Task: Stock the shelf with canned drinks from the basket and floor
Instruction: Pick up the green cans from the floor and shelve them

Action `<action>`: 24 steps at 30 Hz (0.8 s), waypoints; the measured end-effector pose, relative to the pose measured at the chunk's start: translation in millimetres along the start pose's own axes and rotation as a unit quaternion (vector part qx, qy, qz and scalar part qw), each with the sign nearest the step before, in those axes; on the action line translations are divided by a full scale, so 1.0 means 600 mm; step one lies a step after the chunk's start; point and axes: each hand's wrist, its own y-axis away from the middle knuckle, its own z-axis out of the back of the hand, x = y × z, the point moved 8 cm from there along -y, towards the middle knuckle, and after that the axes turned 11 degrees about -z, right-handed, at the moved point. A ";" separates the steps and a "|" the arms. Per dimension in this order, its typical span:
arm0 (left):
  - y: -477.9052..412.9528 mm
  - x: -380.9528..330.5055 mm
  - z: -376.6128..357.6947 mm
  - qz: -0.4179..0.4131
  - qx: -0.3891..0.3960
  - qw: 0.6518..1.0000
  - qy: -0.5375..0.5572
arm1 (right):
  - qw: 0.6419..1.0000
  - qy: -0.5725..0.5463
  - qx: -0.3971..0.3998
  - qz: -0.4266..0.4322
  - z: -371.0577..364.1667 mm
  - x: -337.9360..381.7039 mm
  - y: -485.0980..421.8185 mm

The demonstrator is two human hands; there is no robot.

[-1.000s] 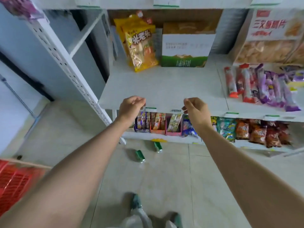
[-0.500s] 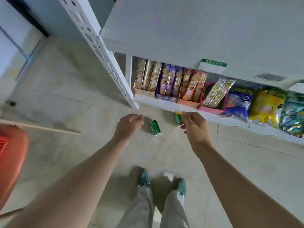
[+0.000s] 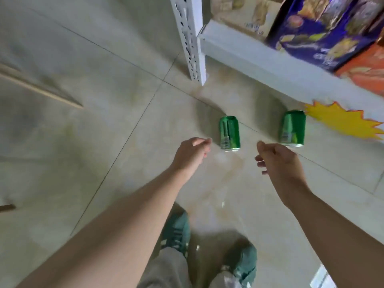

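Observation:
Two green drink cans lie on their sides on the tiled floor. The left can (image 3: pixel 229 133) is just beyond my left hand (image 3: pixel 192 153), whose fingertips hover close to its near end without touching. The right can (image 3: pixel 293 128) lies by the shelf base, just past my right hand (image 3: pixel 277 161). Both hands are empty, with fingers loosely curled and apart. The white bottom shelf (image 3: pixel 245 59) runs across the upper right. The basket is out of view.
A white perforated shelf post (image 3: pixel 192 40) stands on the floor behind the left can. Snack boxes (image 3: pixel 324 28) fill the bottom shelf. A yellow starburst tag (image 3: pixel 342 121) hangs on the shelf edge. My green shoes (image 3: pixel 176 231) are below. A wooden strip (image 3: pixel 41 90) lies at left.
My view has dropped from the shelf to the floor. Both hands have come down from the upper shelf edge to just short of the two cans.

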 end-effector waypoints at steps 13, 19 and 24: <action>-0.223 0.103 -0.123 0.043 0.052 0.996 0.054 | 0.994 -0.016 0.090 -0.067 -0.194 -0.066 -0.255; -0.168 0.069 -0.110 0.049 0.072 0.992 0.089 | 0.978 -0.151 0.095 -0.110 -0.189 -0.065 -0.193; -0.077 -0.035 -0.061 0.036 0.100 0.991 0.076 | 0.975 -0.179 0.107 -0.083 -0.137 0.006 -0.073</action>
